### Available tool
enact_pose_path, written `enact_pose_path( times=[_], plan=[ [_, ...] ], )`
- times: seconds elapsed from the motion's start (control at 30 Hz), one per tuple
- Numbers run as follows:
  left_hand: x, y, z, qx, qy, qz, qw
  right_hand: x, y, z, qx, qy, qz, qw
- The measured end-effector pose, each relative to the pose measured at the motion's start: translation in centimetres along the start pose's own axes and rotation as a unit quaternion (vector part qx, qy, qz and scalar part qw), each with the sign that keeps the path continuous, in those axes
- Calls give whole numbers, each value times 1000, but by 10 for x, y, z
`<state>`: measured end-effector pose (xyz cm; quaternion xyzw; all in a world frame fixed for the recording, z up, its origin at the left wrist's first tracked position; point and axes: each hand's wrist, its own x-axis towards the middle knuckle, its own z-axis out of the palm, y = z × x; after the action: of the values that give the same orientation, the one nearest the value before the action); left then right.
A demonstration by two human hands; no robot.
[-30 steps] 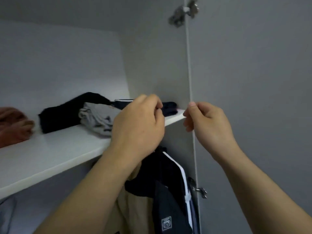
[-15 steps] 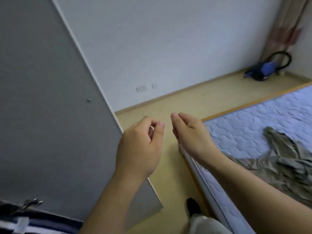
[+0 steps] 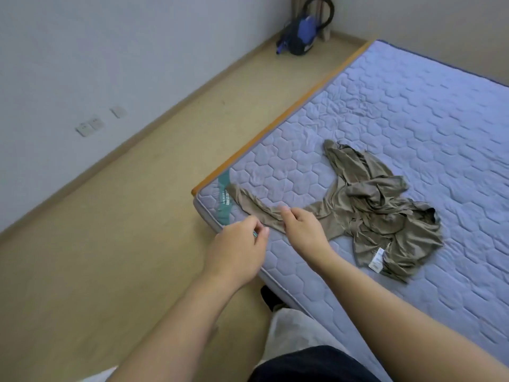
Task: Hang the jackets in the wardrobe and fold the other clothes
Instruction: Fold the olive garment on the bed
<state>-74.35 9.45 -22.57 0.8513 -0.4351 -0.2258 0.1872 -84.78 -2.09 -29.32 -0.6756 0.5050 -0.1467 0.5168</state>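
Swung from the wardrobe to the near corner of the mattress [image 3: 413, 106], left hand [image 3: 237, 249] and right hand [image 3: 303, 232] hover loosely curled, empty, by the sleeve [image 3: 256, 208] of the hooded jacket [image 3: 385, 216]; better lifted by its shoulders.

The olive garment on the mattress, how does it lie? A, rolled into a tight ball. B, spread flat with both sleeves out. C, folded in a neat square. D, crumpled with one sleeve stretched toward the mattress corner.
D: the olive garment lies rumpled on the mattress, one sleeve reaching toward its near corner.
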Motion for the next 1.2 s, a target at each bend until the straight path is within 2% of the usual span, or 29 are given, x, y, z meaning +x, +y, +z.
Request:
enact_pose_path(
  times=[0.13, 0.23, 0.37, 0.5, 0.7, 0.83, 0.93, 1.0, 1.1, 1.2],
  plan=[
    [69, -5, 35, 14, -113, -13, 993, 72, 63, -4, -11, -2, 133, 991],
    [109, -12, 64, 20, -185, -30, 982, 115, 115, -10, 26, -12, 253, 967],
    [152, -25, 103, 32, -255, -51, 965, 164, 177, -17, 130, 6, 421, 898],
    [188, -42, 139, 42, -288, -70, 954, 201, 232, -20, 171, 39, 515, 839],
    [238, -69, 198, 81, -335, -75, 936, 241, 298, -23, 144, 59, 561, 813],
    [264, -82, 234, 95, -350, -70, 929, 259, 341, -30, -17, 23, 539, 842],
    [277, -88, 257, 108, -360, -62, 925, 261, 368, -33, -136, -37, 544, 827],
    [282, -92, 269, 117, -364, -57, 922, 259, 382, -31, -144, -48, 548, 823],
    [287, -94, 279, 121, -367, -51, 921, 259, 396, -33, -142, -49, 526, 837],
    [289, -95, 277, 119, -361, -50, 924, 254, 391, -34, -121, 34, 542, 831]
  ],
)
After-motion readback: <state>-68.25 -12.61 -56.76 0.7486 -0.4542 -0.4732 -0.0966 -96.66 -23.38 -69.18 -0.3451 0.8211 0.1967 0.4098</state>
